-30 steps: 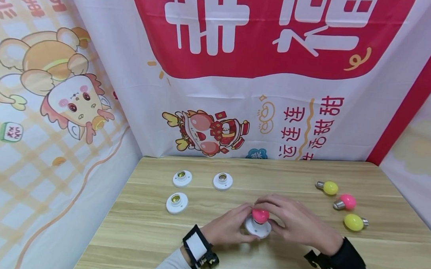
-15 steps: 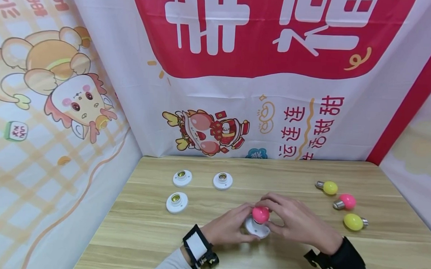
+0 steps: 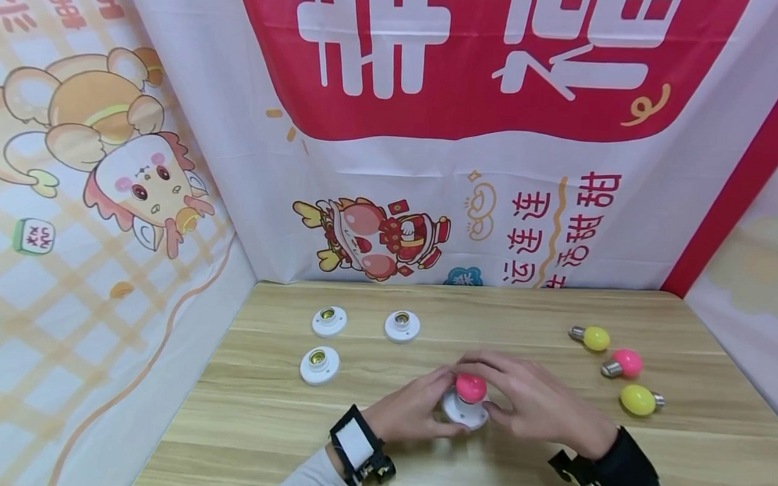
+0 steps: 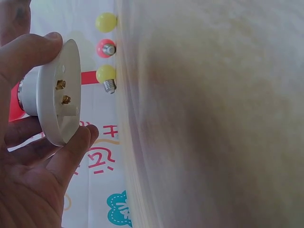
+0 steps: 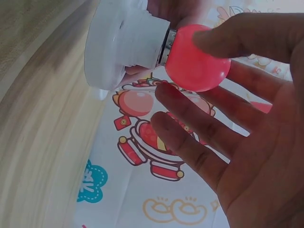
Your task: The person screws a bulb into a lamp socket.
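Note:
A white round lamp socket [image 3: 464,415] is held by its rim in my left hand [image 3: 414,413], raised off the table. Its underside [image 4: 71,95], with two brass screws, faces the left wrist camera. A pink light bulb [image 3: 470,389] sits in the socket's mouth; a strip of its metal base [image 5: 167,46] shows between glass and socket. My right hand [image 3: 538,402] holds the bulb, the thumb [image 5: 213,42] on one side and fingers at the other. The last two fingers in the right wrist view extend clear of the bulb.
Three white sockets stand at the table's left: back left [image 3: 329,322], back middle [image 3: 402,328] and nearer [image 3: 319,366]. On the right lie a yellow bulb [image 3: 596,339], a pink bulb [image 3: 628,364] and another yellow bulb [image 3: 638,400]. A printed cloth [image 3: 378,171] hangs behind the table.
My right hand's fingers have shifted around the pink bulb, and the bulb and socket have tilted slightly. My left hand keeps its place and its hold on the socket.

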`<state>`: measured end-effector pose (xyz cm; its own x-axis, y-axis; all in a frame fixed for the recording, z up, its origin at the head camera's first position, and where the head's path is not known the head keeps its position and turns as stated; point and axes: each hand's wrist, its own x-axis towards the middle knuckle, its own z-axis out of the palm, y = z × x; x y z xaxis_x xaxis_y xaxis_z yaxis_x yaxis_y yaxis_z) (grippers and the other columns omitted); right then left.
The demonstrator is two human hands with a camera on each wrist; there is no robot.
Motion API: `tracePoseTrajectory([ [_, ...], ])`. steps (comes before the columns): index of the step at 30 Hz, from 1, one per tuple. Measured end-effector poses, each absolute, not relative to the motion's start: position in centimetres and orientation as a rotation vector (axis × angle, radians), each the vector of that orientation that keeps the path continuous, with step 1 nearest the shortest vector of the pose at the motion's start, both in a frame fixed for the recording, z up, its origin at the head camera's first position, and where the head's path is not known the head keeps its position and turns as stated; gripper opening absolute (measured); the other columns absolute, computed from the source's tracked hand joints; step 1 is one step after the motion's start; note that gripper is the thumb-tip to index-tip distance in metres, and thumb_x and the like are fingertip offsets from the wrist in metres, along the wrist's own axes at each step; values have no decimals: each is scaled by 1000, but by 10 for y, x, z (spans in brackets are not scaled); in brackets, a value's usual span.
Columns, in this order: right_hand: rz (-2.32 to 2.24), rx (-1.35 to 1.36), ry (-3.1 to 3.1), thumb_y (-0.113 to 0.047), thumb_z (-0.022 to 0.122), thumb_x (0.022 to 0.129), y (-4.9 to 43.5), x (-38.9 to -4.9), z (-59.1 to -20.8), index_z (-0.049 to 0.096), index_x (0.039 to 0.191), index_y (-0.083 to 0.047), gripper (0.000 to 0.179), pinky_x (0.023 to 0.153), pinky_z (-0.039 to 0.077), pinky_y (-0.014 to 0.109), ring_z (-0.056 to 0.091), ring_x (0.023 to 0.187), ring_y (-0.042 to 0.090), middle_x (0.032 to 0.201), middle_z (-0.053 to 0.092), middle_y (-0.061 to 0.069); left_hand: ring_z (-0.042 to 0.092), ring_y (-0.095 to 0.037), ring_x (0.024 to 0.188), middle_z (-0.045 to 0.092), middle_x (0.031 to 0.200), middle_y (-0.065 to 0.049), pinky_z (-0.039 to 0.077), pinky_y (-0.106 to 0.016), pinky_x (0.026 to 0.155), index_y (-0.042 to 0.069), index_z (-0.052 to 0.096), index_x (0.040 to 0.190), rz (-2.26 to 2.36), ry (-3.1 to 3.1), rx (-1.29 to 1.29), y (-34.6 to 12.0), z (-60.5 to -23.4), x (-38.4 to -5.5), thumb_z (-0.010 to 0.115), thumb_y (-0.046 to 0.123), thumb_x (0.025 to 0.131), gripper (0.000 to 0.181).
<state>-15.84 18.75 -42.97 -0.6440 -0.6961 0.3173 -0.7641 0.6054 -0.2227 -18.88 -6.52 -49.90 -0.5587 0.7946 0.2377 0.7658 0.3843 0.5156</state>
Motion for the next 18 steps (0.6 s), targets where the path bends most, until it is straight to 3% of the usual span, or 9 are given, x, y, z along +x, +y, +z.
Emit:
tracePoseTrajectory([
  [8, 520, 1215, -2622, -17, 89, 83, 188, -159, -431, 71, 136, -19, 57, 101, 64, 42, 70, 122, 17, 133, 70, -5, 59, -9, 136, 56, 155, -6, 46, -17, 116, 11, 45, 154, 922, 2563, 1457, -65, -499, -189, 85, 34, 93, 77],
  [18, 504, 1208, -2616, -20, 91, 84, 187, -159, -431, 71, 137, -17, 57, 96, 65, 44, 73, 116, 21, 129, 73, 1, 59, -8, 136, 56, 155, -6, 46, -16, 116, 12, 45, 154, 933, 2550, 1460, -64, -499, -189, 85, 33, 93, 76],
])
